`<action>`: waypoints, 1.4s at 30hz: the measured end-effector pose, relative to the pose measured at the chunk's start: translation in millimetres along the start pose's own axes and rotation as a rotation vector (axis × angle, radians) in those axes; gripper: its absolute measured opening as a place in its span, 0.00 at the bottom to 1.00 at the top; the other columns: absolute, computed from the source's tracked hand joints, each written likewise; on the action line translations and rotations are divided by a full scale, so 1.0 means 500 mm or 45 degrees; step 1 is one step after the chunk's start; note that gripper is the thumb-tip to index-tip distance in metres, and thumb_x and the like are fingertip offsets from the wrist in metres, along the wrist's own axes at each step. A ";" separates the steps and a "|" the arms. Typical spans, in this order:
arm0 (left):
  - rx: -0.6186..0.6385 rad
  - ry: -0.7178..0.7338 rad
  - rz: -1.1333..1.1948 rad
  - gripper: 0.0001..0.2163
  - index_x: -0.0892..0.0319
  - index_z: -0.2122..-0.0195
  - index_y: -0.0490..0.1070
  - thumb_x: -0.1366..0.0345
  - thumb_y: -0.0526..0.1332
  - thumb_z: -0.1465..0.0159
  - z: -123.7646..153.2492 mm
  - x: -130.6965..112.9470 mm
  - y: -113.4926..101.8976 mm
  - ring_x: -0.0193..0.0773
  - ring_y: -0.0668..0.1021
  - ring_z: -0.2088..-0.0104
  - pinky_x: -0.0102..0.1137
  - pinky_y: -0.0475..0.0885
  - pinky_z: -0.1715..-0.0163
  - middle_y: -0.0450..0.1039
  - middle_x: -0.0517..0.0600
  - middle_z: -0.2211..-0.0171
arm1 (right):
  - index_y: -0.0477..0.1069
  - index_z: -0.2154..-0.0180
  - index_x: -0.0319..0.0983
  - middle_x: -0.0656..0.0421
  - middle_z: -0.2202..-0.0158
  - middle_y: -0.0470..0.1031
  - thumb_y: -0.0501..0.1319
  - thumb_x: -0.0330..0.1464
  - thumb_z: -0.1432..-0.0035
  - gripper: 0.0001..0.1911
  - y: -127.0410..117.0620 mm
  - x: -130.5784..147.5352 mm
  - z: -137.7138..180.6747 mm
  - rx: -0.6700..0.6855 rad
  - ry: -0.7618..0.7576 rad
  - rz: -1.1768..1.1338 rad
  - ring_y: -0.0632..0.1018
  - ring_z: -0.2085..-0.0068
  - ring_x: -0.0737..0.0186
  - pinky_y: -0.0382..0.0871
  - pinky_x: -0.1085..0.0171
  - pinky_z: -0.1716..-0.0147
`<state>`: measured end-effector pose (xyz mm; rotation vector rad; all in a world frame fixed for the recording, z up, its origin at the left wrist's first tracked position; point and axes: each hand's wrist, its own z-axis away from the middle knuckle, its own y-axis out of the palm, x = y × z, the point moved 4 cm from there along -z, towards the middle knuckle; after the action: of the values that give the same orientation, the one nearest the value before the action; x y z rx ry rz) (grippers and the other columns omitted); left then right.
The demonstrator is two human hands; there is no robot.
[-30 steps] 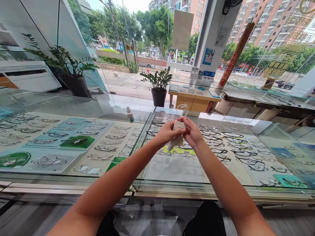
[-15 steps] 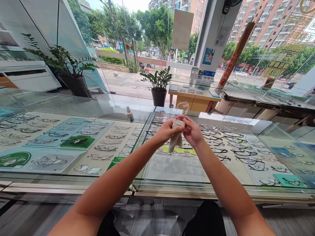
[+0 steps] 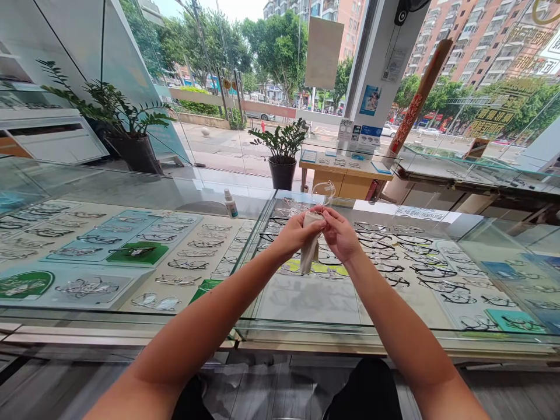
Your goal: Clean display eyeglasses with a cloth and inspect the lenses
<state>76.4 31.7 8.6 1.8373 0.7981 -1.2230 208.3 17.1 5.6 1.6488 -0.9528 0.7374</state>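
Observation:
Above the glass counter my two hands are close together. My left hand (image 3: 292,234) is closed around a beige cloth (image 3: 309,254), whose loose end hangs down below the fingers. The cloth wraps part of a pair of eyeglasses (image 3: 324,185), and its thin, pale temples point away from me beyond the fingers. My right hand (image 3: 342,235) pinches the eyeglasses at their right side, thumb and fingers pressed together by the cloth. The lenses are mostly hidden by the fingers and the cloth.
Under the glass top of the display counter (image 3: 306,309) lie rows of eyeglass frames (image 3: 433,271). A white spray bottle (image 3: 230,204) stands on the glass to the left. Beyond the counter are a potted plant (image 3: 282,163) and a small wooden table (image 3: 326,176).
The cloth's top, rounded over a lens before, is now pinched flatter between the fingers. Its hanging end has shifted slightly, and the eyeglasses' temples have moved a little left. The arms stay nearly still.

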 end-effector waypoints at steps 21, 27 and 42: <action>-0.131 0.153 -0.058 0.32 0.61 0.70 0.76 0.34 0.80 0.47 0.001 -0.013 0.005 0.31 0.67 0.74 0.30 0.62 0.70 0.72 0.46 0.74 | 0.92 0.59 0.46 0.56 0.50 0.90 0.79 0.45 0.48 0.16 0.023 0.017 0.013 0.065 -0.042 0.112 0.83 0.42 0.48 0.75 0.53 0.38; -0.122 0.163 -0.039 0.32 0.62 0.70 0.76 0.33 0.79 0.46 0.000 -0.011 0.006 0.31 0.69 0.74 0.29 0.64 0.71 0.74 0.46 0.75 | 0.92 0.61 0.47 0.57 0.51 0.91 0.78 0.45 0.48 0.14 0.027 0.021 0.012 0.075 -0.065 0.125 0.83 0.43 0.46 0.75 0.53 0.41; -0.013 0.097 -0.060 0.34 0.63 0.64 0.81 0.31 0.77 0.44 -0.006 0.012 0.003 0.33 0.72 0.70 0.29 0.66 0.67 0.75 0.47 0.72 | 0.89 0.68 0.44 0.57 0.64 0.89 0.77 0.43 0.52 0.11 0.003 0.009 0.004 -0.162 -0.028 0.015 0.82 0.59 0.55 0.76 0.58 0.57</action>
<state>81.1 34.0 4.1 1.8762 0.8926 -1.1818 209.4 14.1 9.5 1.5443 -1.0052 0.6540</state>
